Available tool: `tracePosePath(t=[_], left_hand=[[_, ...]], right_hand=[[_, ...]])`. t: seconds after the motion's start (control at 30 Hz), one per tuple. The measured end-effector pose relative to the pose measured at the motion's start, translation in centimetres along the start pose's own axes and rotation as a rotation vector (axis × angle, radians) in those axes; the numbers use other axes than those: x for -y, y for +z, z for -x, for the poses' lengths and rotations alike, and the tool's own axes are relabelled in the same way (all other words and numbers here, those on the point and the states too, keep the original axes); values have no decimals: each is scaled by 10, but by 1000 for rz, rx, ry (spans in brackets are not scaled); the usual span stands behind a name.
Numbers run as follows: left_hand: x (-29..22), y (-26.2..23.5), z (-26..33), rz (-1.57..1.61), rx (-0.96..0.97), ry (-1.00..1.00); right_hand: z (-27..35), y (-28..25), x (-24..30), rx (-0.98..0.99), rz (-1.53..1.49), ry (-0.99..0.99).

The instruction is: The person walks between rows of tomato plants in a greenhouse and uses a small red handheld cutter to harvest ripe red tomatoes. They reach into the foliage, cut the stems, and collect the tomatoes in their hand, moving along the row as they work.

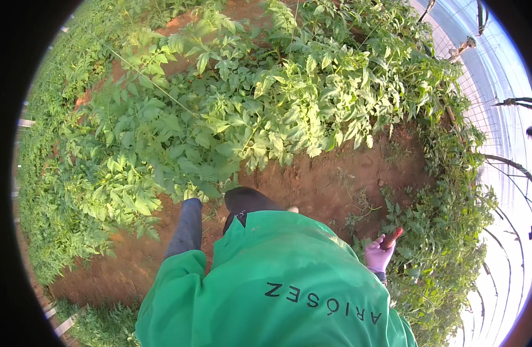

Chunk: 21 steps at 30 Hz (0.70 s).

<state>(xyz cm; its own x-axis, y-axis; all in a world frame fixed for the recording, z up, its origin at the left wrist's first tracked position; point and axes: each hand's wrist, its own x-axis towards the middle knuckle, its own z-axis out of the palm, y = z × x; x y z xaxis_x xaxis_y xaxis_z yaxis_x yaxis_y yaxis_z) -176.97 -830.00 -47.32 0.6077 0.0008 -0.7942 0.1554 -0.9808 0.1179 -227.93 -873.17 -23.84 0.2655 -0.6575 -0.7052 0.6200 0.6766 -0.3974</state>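
At the lower edge of the leafy green plants (pixel 214 124), my left arm reaches forward in a grey-blue sleeve (pixel 188 225). My left hand (pixel 193 192) is mostly covered by leaves there, and its fingers cannot be made out. Out to the right, low beside other plants, my right hand (pixel 379 254) wears a pinkish-purple glove. It is closed around a short, reddish-brown, handle-like object (pixel 392 237) whose kind is unclear.
Bare reddish soil (pixel 318 185) runs between the plant rows. A thin string (pixel 144 75) slants down into the foliage. More plants (pixel 445 243) line the right side, before a wire mesh (pixel 480 87) and pale sheeting. Beneath me is my green top (pixel 266 254).
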Motion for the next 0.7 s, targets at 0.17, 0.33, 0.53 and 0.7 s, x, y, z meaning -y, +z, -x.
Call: tracePosePath(t=[0.17, 0.33, 0.53, 0.7], left_hand=[[-67, 6, 6, -764, 159, 171], [-182, -2, 73, -490, -188, 561], [-238, 25, 111, -102, -32, 812], [-215, 5, 94, -9, -5, 858]], right_hand=[[21, -59, 49, -200, 2, -16], [-16, -63, 45, -78, -51, 76], [-7, 22, 20, 179, 91, 99], [7, 49, -12, 157, 74, 66]])
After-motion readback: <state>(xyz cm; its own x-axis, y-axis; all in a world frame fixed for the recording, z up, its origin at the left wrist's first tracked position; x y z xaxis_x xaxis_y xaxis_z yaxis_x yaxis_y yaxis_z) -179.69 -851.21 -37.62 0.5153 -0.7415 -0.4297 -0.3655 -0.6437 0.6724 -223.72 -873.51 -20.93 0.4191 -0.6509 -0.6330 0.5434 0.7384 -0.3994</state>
